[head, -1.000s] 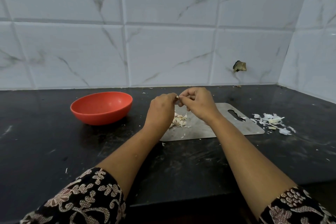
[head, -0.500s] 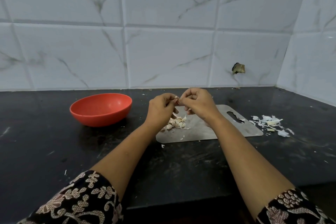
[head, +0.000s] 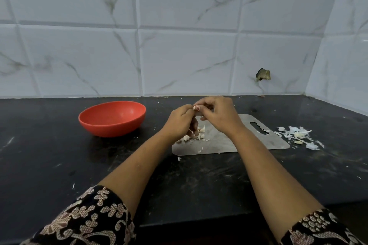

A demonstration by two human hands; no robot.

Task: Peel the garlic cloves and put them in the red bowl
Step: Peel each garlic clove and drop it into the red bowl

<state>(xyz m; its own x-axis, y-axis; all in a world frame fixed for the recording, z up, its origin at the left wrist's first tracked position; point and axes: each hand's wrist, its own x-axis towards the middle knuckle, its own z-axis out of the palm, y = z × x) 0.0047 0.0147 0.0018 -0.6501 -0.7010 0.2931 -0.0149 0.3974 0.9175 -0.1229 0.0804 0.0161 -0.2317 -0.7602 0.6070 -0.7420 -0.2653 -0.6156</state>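
Both hands have barely shifted, still raised over the steel board: left hand and right hand meet, curled fingertips pinching one garlic clove between them.

One round red bowl, one flat grey metal board, one heap of white peels, one held pale garlic clove, and several loose cloves, too clustered to count.

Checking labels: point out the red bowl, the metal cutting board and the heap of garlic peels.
Round red plastic bowl (head: 111, 128): head view, outer front wall.
Flat grey metal cutting board (head: 215, 143): head view, bare middle surface.
Heap of white garlic peels (head: 298, 135): head view, heap's centre.
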